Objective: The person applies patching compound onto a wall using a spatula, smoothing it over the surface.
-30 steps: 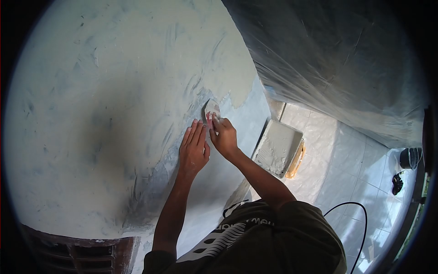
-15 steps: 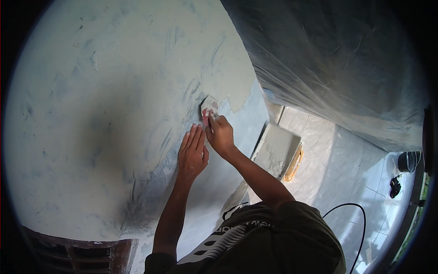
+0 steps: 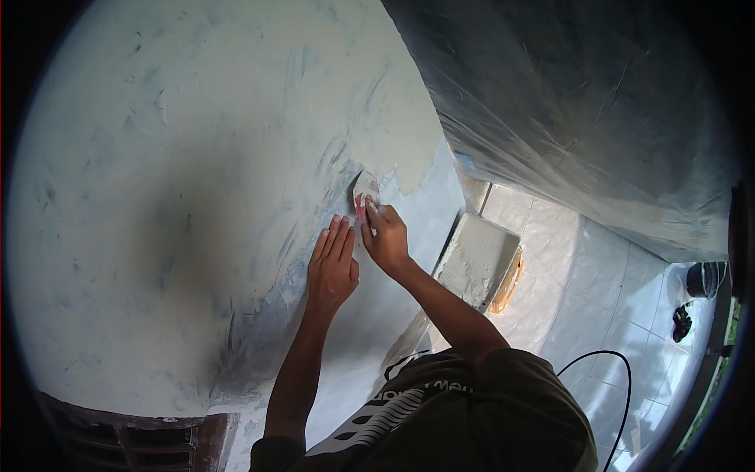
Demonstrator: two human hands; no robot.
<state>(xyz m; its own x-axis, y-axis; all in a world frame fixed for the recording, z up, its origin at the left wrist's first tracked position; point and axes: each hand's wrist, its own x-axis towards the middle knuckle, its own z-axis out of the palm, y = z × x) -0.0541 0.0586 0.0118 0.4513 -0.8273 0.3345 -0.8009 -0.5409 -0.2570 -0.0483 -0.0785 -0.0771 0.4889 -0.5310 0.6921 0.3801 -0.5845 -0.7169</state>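
My right hand (image 3: 385,238) is closed around a putty knife (image 3: 365,191) with a reddish handle and a pale, smeared blade. Its blade lies against the wall (image 3: 259,141), which is coated in off-white filler with bluish-grey streaks showing through. Just left of the knife, my left hand (image 3: 332,263) rests flat on the wall, fingers stretched out, holding nothing. A ragged edge of filler runs near the blade, with smoother light-blue surface below and to the right.
A tray (image 3: 476,256) of white filler stands at the right, with an orange-yellow object (image 3: 506,283) beside it. Plastic sheeting (image 3: 582,118) hangs at upper right. A black bucket (image 3: 705,279) and a dark cable (image 3: 621,359) are on the tiled floor (image 3: 594,295). A brown wooden frame (image 3: 157,444) is lower left.
My right hand and the putty knife have moved slightly down and to the right along the wall. My left hand stays in nearly the same place.
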